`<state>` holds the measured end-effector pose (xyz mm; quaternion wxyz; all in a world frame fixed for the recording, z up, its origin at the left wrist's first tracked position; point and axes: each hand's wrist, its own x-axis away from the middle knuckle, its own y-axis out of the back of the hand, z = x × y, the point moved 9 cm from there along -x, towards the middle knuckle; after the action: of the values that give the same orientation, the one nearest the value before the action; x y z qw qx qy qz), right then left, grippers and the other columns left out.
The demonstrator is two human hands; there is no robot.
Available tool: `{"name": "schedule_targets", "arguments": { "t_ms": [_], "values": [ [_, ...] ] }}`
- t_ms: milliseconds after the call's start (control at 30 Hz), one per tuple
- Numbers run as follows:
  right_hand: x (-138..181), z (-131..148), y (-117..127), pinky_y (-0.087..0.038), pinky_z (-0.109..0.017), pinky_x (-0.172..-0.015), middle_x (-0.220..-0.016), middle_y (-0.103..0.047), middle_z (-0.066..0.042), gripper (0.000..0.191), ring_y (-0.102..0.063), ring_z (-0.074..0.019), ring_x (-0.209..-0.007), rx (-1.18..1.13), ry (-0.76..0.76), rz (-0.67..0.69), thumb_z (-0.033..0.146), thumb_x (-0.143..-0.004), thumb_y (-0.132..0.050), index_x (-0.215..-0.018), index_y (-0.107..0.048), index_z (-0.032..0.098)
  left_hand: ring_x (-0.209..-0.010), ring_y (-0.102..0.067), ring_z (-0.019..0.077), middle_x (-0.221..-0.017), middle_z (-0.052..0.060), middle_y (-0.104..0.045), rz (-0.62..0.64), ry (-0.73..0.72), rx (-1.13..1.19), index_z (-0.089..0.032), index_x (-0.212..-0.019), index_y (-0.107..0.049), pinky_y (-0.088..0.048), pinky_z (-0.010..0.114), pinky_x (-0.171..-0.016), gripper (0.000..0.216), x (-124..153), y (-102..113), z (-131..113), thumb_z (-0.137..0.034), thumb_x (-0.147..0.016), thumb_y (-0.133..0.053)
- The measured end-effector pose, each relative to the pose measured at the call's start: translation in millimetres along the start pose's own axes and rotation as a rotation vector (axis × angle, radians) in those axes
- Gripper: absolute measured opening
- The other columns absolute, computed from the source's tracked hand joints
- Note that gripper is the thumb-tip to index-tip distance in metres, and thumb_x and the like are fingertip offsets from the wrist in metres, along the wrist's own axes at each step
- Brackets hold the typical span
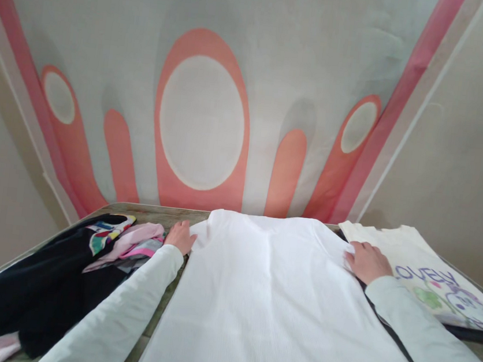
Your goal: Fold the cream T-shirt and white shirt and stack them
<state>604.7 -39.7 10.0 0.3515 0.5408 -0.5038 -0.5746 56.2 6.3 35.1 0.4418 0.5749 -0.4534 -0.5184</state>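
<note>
Faintly ribbed white garment point(260, 299), flat.

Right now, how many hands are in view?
2: the left hand at the left edge of the white garment, the right hand at its right edge.

White garment point(263, 299): thin cloth, matt, w/ fine vert ribs & soft creases; black garment point(51, 281): dull, soft cloth, rumpled; pink cloth point(142, 235) on it: matt, crumpled; cream shirt point(375, 236): matt cloth, fairly smooth, printed front; pale sleeves point(123, 301): smooth cloth, matt, lightly wrinkled; worktop point(150, 212): wood-look, streaky grain, dull, can't tell if real wood; printed wall covering point(218, 4): smooth, mostly matt, sl rippled upper R, paper or plastic unclear; side wall point(468, 143): matt, smooth, plaster-like
</note>
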Motion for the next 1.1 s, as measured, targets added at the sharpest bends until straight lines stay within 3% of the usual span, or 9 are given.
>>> {"name": "schedule_targets", "arguments": {
  "t_ms": [167,400,500,567,700,800,867,967,1100],
  "values": [
    [-7.4,-7.1,-12.7,-0.040,-0.035,-0.078,-0.103,-0.057,-0.014,0.037,-0.055,-0.0247,-0.092,-0.230,-0.019,0.040,0.031,-0.079,-0.041,-0.110,-0.050,0.013,-0.097,-0.055,0.0213,-0.101,0.010,-0.058,-0.036,-0.005,0.065,-0.012,-0.116,-0.040,-0.040,0.028,-0.084,0.045,0.6,11.4,-0.6,-0.020,-0.072,-0.045],
    [-11.6,-19.4,14.1,-0.040,-0.029,-0.083,-0.100,-0.056,-0.011,0.032,-0.054,-0.0214,-0.092,-0.372,-0.043,-0.173,0.021,-0.076,-0.042,-0.106,-0.052,0.013,-0.102,-0.049,0.0262,-0.111,0.011,-0.050,-0.091,-0.006,-0.090,-0.021,-0.109,-0.050,-0.039,0.038,-0.083,0.041,14.3,32.2,-11.6,-0.008,-0.072,-0.039],
    [-9.4,-21.6,22.4,-0.038,-0.032,-0.084,-0.101,-0.054,-0.012,0.034,-0.053,-0.0228,-0.091,-0.306,-0.072,-0.188,0.018,-0.075,-0.043,-0.107,-0.052,0.013,-0.112,-0.042,0.0254,-0.120,0.010,-0.047,-0.051,-0.126,-0.116,-0.021,-0.111,-0.051,-0.033,0.041,-0.091,0.037,22.0,31.9,-34.6,-0.013,-0.078,-0.038],
    [-6.3,-15.8,32.6,-0.036,-0.035,-0.087,-0.105,-0.053,-0.013,0.034,-0.051,-0.0249,-0.095,-0.253,-0.059,-0.228,0.018,-0.076,-0.043,-0.108,-0.052,0.014,-0.120,-0.035,0.0230,-0.129,0.008,-0.042,0.043,-0.261,-0.084,-0.021,-0.119,-0.046,-0.027,0.040,-0.097,0.038,31.2,22.8,-58.8,-0.020,-0.083,-0.036],
    [1.5,24.7,44.7,-0.032,-0.034,-0.093,-0.107,-0.055,-0.012,0.031,-0.047,-0.0237,-0.103,-0.261,0.169,-0.237,0.018,-0.080,-0.037,-0.105,-0.055,0.013,-0.129,-0.017,0.0235,-0.142,0.006,-0.021,0.208,-0.473,0.003,-0.022,-0.134,-0.028,-0.019,0.044,-0.101,0.052,57.8,-0.3,-103.2,-0.046,-0.087,-0.026],
    [10.3,61.4,29.4,-0.030,-0.031,-0.097,-0.114,-0.054,-0.009,0.034,-0.045,-0.0199,-0.109,-0.311,0.400,-0.095,0.021,-0.084,-0.033,-0.109,-0.055,0.015,-0.130,-0.014,0.0243,-0.144,0.006,-0.015,0.190,-0.515,-0.002,-0.020,-0.136,-0.024,-0.017,0.045,-0.102,0.060,66.9,-12.2,-114.2,-0.054,-0.086,-0.020],
    [14.8,73.2,12.9,-0.030,-0.032,-0.098,-0.122,-0.050,-0.009,0.037,-0.043,-0.0190,-0.114,-0.314,0.470,0.002,0.025,-0.086,-0.032,-0.116,-0.051,0.015,-0.130,-0.015,0.0250,-0.144,0.006,-0.015,0.178,-0.521,-0.026,-0.021,-0.136,-0.024,-0.017,0.045,-0.102,0.063,66.6,-20.1,-112.8,-0.057,-0.086,-0.018],
    [13.4,68.4,-5.7,-0.031,-0.035,-0.098,-0.127,-0.047,-0.011,0.039,-0.041,-0.0204,-0.117,-0.268,0.433,0.047,0.026,-0.087,-0.031,-0.119,-0.049,0.014,-0.130,-0.016,0.0253,-0.144,0.004,-0.013,0.158,-0.538,-0.057,-0.023,-0.136,-0.023,-0.018,0.045,-0.101,0.063,62.3,-26.2,-108.2,-0.059,-0.085,-0.018],
    [6.6,53.0,-10.7,-0.033,-0.038,-0.097,-0.122,-0.051,-0.013,0.036,-0.044,-0.0218,-0.114,-0.229,0.366,0.031,0.020,-0.085,-0.033,-0.113,-0.054,0.013,-0.130,-0.017,0.0254,-0.143,0.004,-0.016,0.138,-0.556,-0.077,-0.024,-0.136,-0.023,-0.019,0.046,-0.100,0.062,59.6,-25.7,-107.0,-0.058,-0.085,-0.017]
  ]
}}
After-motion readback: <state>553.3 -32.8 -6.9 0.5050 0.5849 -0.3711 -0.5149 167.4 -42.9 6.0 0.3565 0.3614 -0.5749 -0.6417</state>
